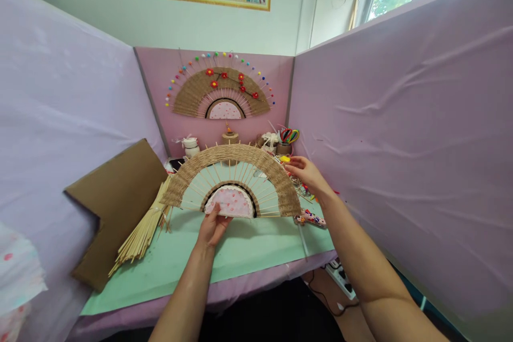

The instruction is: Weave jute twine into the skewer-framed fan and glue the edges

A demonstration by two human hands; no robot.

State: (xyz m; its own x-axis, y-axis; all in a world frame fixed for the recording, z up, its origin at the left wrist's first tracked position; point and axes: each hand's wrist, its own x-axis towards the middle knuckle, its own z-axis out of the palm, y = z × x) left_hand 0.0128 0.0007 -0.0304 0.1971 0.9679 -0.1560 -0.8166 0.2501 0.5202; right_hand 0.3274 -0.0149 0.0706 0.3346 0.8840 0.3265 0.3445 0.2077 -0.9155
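Note:
My left hand (214,228) grips a woven half-round fan (230,156) by its pink-patterned cloth centre (230,202), thumb in front. The fan is held upright above the table, with thin sticks fanning out between the dark-edged centre and the woven twine band. Short stick ends poke out past the top of the band. At the fan's upper right, the fingers of my right hand (302,171) are pinched together by a small bright yellow piece (285,159). That piece sits at the fingertips; its exact kind is too small to make out.
On the pink back panel hangs a finished fan (224,88) with red flowers and coloured balls. A bundle of sticks (140,230) and brown cardboard (120,208) lie left. Behind are a twine spool (230,138), a white jar (191,145) and a scissors holder (284,148). A patterned glue gun-like tool (312,218) lies right.

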